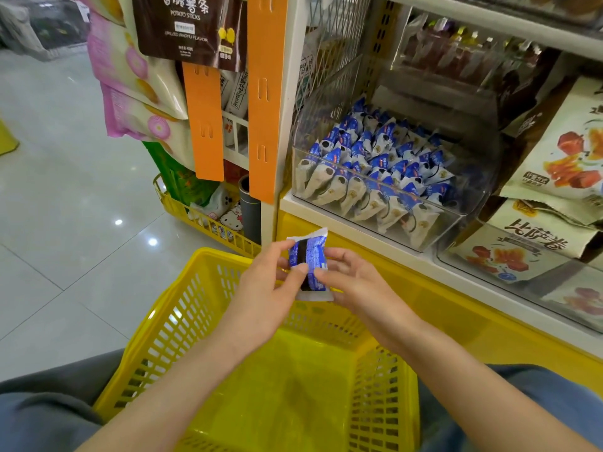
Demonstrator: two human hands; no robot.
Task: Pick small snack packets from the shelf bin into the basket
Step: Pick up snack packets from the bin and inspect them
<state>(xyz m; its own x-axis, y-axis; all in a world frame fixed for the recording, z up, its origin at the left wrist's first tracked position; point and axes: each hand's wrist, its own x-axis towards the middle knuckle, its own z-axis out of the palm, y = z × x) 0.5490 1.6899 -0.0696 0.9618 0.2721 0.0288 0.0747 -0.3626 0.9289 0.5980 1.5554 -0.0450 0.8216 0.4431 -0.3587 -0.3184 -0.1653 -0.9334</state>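
A small blue-and-white snack packet (310,263) is held upright between both hands, its printed back facing me. My left hand (267,288) pinches its left edge with thumb and fingers. My right hand (355,282) grips its right side. The packet hangs above the far rim of a yellow plastic basket (182,308) that rests on my lap; no packets show on its floor. Up and to the right, a clear shelf bin (456,223) holds several matching packets (375,164).
Large beige snack bags (561,151) fill the shelf to the right of the bin. Orange hanging strips (264,99) and hung bags (137,76) stand to the left. A yellow wire rack (202,216) with goods sits on the tiled floor.
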